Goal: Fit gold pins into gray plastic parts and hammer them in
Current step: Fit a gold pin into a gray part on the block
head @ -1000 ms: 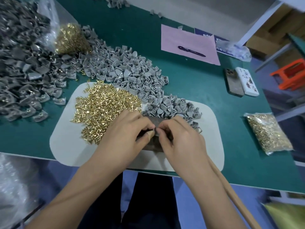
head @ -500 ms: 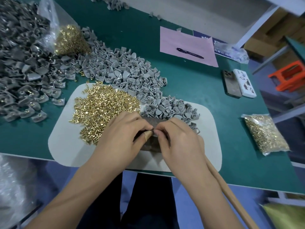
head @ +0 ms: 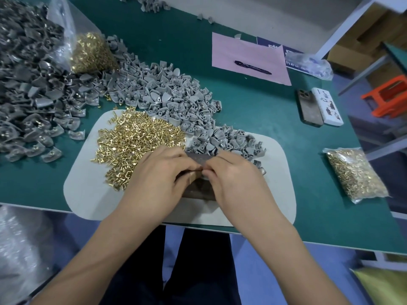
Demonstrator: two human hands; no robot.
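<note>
While our hands meet over the dark block (head: 199, 188) on the white mat (head: 88, 190), our left hand (head: 158, 175) curls its grip around a small part we cannot make out. Left of the block lie the loose gold pins (head: 136, 144); behind it, the gray plastic parts (head: 231, 142). Our right hand (head: 235, 177) pinches at the same spot, fingertips touching the left's.
</note>
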